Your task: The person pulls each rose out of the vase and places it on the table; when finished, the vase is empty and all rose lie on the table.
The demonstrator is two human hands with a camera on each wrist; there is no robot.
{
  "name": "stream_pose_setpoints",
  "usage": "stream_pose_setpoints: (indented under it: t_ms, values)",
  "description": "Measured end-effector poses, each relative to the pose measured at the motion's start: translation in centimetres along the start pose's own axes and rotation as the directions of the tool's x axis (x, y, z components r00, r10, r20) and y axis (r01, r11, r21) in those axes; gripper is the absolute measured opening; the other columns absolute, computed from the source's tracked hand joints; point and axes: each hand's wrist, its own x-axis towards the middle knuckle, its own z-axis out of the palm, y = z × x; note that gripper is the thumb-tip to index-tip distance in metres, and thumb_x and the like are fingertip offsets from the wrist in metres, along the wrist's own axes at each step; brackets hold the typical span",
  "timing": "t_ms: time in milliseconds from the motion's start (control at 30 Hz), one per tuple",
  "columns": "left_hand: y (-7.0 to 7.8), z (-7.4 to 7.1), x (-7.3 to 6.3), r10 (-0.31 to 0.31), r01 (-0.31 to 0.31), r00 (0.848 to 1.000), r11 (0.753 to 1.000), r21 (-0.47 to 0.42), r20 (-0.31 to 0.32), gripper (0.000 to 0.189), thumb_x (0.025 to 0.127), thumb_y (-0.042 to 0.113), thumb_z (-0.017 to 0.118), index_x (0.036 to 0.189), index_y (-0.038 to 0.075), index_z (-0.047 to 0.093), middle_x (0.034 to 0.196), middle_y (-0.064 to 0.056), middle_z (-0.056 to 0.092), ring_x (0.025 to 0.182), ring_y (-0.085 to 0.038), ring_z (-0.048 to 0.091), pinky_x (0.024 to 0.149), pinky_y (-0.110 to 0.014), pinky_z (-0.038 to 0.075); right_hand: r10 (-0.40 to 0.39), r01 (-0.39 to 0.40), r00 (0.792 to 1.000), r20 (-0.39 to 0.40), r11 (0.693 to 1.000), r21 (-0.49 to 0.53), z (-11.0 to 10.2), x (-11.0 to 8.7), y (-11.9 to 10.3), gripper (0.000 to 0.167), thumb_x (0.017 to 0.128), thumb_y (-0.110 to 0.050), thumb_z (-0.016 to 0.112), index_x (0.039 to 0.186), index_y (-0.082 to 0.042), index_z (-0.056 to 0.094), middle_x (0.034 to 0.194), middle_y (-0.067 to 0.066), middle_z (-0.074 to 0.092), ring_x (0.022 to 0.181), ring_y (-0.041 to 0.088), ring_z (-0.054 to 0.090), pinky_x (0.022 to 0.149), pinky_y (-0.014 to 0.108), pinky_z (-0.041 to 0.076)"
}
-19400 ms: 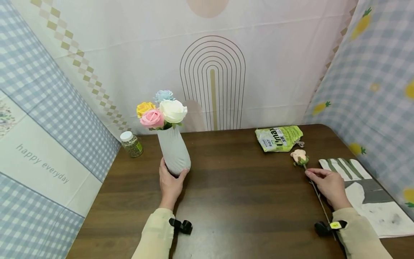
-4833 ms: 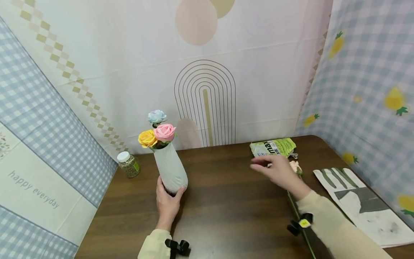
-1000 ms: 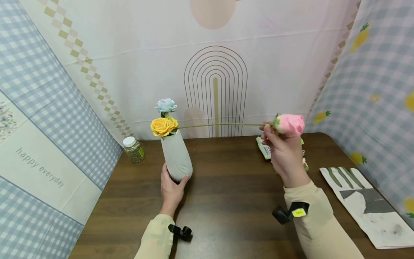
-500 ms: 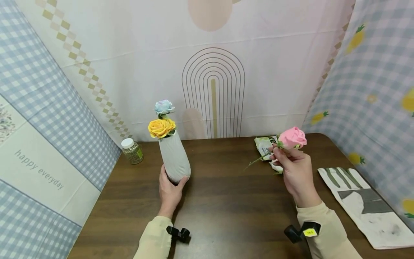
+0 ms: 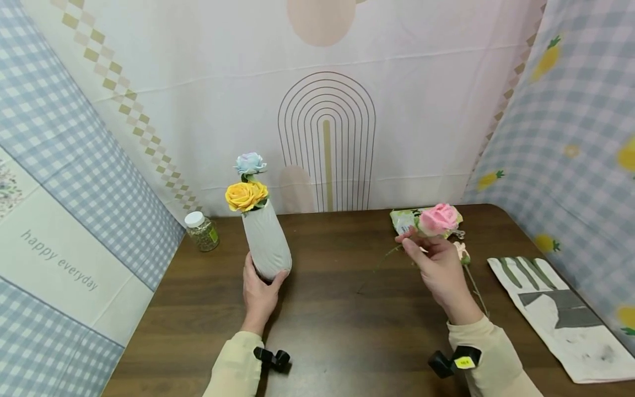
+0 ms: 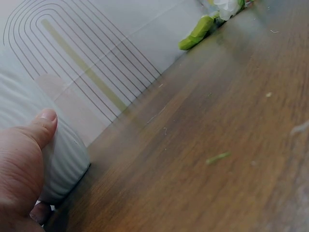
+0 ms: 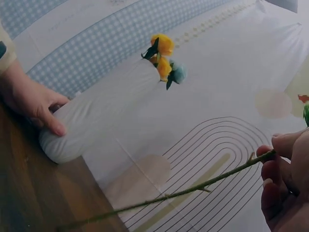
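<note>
My left hand (image 5: 260, 295) grips the lower part of a white ribbed vase (image 5: 268, 240), which leans slightly left. Yellow roses (image 5: 247, 196) and a pale blue rose (image 5: 250, 164) stand in its mouth. In the right wrist view the vase (image 7: 104, 111) shows at the left. My right hand (image 5: 439, 270) pinches a pink rose (image 5: 439, 219) by its stem (image 7: 207, 184) just under the bloom; the thin stem slants down to the left over the table. Beside that hand lies a peach rose (image 5: 460, 251). A white rose (image 6: 227, 7) lies at the back, mostly hidden in the head view.
A green and white bag (image 5: 403, 220) lies at the back right, partly behind the pink bloom. A jar with a white lid (image 5: 202, 231) stands at the back left. At the right edge lies a folded white cloth with green and grey patches (image 5: 560, 314). Patterned curtains surround the table (image 5: 342, 325).
The white rose, then the pink one, have left the vase. Over the last second my right hand has come down above the table's right side with the pink rose. My left hand stays on the vase.
</note>
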Motion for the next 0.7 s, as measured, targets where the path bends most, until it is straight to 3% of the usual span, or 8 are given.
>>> stream_pose_setpoints:
  t_ms: [67,133,300,567,700]
  values:
    - [0.0,-0.1,0.0,0.000,0.000,1.000,1.000,-0.001,0.000,0.096,0.073,0.040,0.083,0.149,0.016,0.029,0.141,-0.015,0.042,0.129,-0.032,0.040,0.103,-0.048,0.032,0.032,-0.031,0.999,0.008,0.998,-0.046,0.2,0.0,0.5,0.019,0.094,-0.007,0.061,0.106,0.007,0.065,0.096,-0.001,0.071,0.116,0.008,0.056,0.079,0.017,0.048]
    - [0.1,-0.1,-0.1,-0.001,0.001,1.000,1.000,0.000,0.000,0.096,0.073,0.040,0.083,0.149,0.016,0.029,0.141,-0.015,0.042,0.129,-0.032,0.040,0.103,-0.049,0.033,0.062,-0.061,0.998,0.014,0.995,-0.083,0.3,0.0,0.9,0.022,0.095,-0.011,0.061,0.109,0.006,0.067,0.098,0.000,0.072,0.117,0.006,0.055,0.079,0.018,0.048]
    - [0.1,-0.2,-0.2,-0.007,0.007,1.000,1.000,0.002,0.005,0.095,0.074,0.040,0.083,0.149,0.017,0.029,0.141,-0.014,0.041,0.129,-0.032,0.040,0.103,-0.049,0.033,0.122,-0.121,0.993,-0.001,0.985,-0.125,0.4,0.2,1.8,0.030,0.097,-0.022,0.058,0.116,-0.001,0.068,0.099,0.004,0.073,0.083,0.011,0.064,0.068,0.025,0.049]
    - [0.2,-0.2,-0.1,-0.016,0.016,1.000,1.000,0.011,0.018,0.096,0.075,0.040,0.082,0.149,0.016,0.027,0.142,-0.015,0.040,0.130,-0.032,0.039,0.103,-0.049,0.032,0.104,-0.116,0.978,-0.182,0.991,-0.060,0.3,0.4,2.1,0.028,0.094,-0.018,0.063,0.093,0.009,0.072,0.103,0.000,0.072,0.075,0.010,0.065,0.062,0.020,0.050]
    - [0.3,-0.3,-0.2,-0.027,0.026,0.999,1.000,0.016,0.031,0.096,0.076,0.040,0.081,0.150,0.015,0.026,0.142,-0.015,0.040,0.130,-0.033,0.039,0.103,-0.049,0.032,0.093,-0.106,0.962,-0.255,0.994,-0.037,0.3,0.3,2.2,0.024,0.088,-0.011,0.069,0.103,0.008,0.071,0.090,0.002,0.073,0.072,0.011,0.068,0.066,0.021,0.053]
